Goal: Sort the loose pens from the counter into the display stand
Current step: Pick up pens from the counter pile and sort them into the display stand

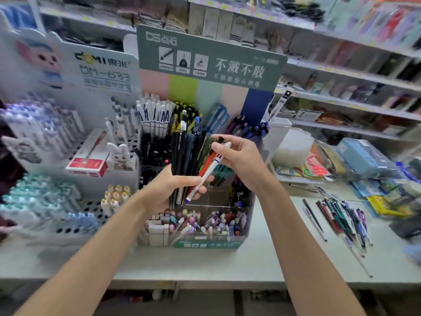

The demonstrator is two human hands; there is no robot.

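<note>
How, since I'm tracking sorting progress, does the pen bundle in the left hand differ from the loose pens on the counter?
The bundle stands roughly upright, gripped by the left hand before the display stand; the loose pens lie flat on the counter, untouched. The bundle is packed tight; the loose pens are fanned out. Both mix colours and are not yet in the stand.

Bare forearms (pixel 95 254) — bare left hand (pixel 169 190), right hand (pixel 242 164)

Stationery shop: stocked shelves (pixel 341 71), pen displays (pixel 205 65).
</note>
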